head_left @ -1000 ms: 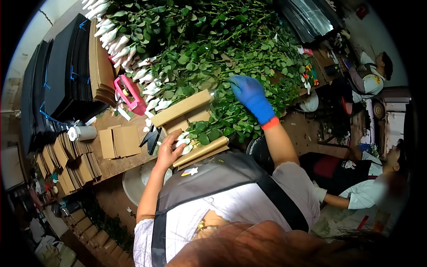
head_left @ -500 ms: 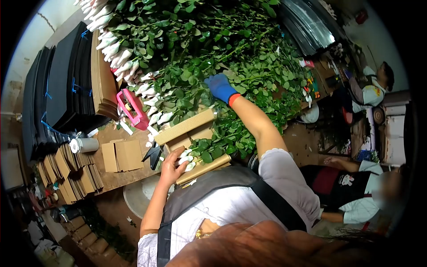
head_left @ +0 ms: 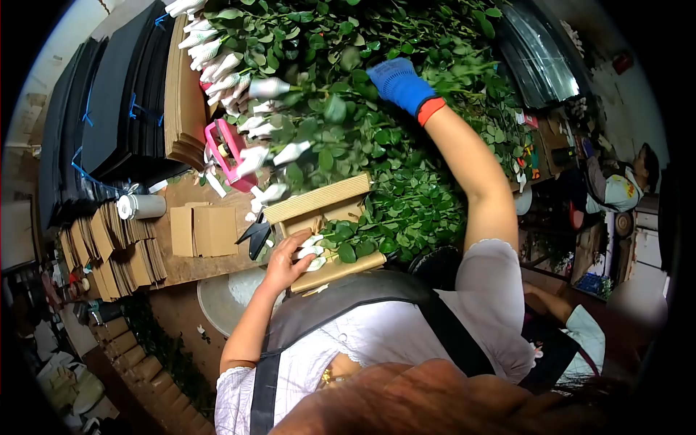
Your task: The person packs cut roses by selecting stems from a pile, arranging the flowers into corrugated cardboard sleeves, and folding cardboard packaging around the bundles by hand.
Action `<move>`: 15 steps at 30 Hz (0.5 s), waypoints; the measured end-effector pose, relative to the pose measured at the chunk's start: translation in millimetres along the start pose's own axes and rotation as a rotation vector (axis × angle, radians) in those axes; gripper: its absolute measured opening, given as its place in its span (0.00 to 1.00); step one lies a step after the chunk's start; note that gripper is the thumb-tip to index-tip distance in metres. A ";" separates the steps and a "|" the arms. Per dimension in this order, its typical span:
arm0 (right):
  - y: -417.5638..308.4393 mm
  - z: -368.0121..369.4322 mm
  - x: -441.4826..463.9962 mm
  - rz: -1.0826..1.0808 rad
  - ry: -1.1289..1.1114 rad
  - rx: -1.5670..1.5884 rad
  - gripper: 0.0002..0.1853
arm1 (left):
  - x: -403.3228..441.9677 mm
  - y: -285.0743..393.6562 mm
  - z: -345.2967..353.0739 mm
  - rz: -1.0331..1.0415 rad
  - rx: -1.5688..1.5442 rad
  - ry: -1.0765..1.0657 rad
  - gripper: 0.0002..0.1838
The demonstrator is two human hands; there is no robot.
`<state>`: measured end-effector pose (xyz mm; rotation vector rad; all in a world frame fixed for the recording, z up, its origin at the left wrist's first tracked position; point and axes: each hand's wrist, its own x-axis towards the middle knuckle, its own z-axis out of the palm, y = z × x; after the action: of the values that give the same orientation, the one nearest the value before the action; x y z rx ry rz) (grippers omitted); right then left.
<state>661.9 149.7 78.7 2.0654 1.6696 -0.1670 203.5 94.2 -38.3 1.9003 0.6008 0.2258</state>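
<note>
My left hand (head_left: 285, 262), bare, is curled over several white-sleeved rose heads (head_left: 313, 254) at the left end of a cardboard box (head_left: 319, 199). Their leafy stems run rightward through the box. My right hand (head_left: 399, 83), in a blue glove with an orange cuff, is closed around rose stems on the large leafy pile (head_left: 348, 130). The fingertips are hidden among leaves. To its left, a white-sleeved rose head (head_left: 268, 88) is blurred by motion. More sleeved heads (head_left: 292, 152) lie along the pile's left edge.
On the bench, left of the box, are a pink tape dispenser (head_left: 230, 156), a black tool (head_left: 255, 238), flat cardboard pieces (head_left: 203, 230) and a white canister (head_left: 141, 206). Dark sheets (head_left: 123, 94) stand behind. Co-workers (head_left: 616, 177) are at the right.
My right hand has moved up and away from the box, over the pile, and nearby roses have shifted. My left hand stays on the rose heads in the box. The view has shifted somewhat.
</note>
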 end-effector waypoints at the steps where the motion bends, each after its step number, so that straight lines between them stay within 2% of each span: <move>1: -2.2 18.3 8.7 0.039 0.172 0.002 0.22 | -1.5 0.0 -0.4 -0.008 0.002 -0.002 0.25; 2: -3.7 33.2 15.6 0.079 0.348 0.003 0.20 | -1.0 0.8 -1.5 0.007 0.016 0.002 0.25; 5: -0.8 65.5 18.9 0.176 0.342 0.054 0.16 | -2.2 3.7 -1.8 0.023 0.030 0.010 0.26; 9: -5.2 51.7 -31.6 0.178 0.826 0.363 0.17 | -1.1 3.0 -1.6 0.019 0.044 0.001 0.26; 10: -16.4 42.8 -49.5 0.199 0.817 0.591 0.14 | -1.7 2.7 -2.0 0.022 0.062 -0.001 0.26; 11: -30.4 31.9 -68.0 0.211 0.686 0.626 0.14 | -0.8 2.3 -1.1 0.016 0.049 0.004 0.26; 13: -49.1 43.7 -75.3 0.257 0.302 0.559 0.16 | -1.8 2.4 -1.0 0.003 0.033 -0.004 0.26; 15: -63.8 99.1 -64.3 0.262 0.307 0.323 0.17 | -3.9 -1.5 2.0 -0.014 -0.006 -0.014 0.26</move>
<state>604.9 58.8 -2.0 2.6444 1.6017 -0.0340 200.6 91.1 -40.0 1.8903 0.6029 0.2053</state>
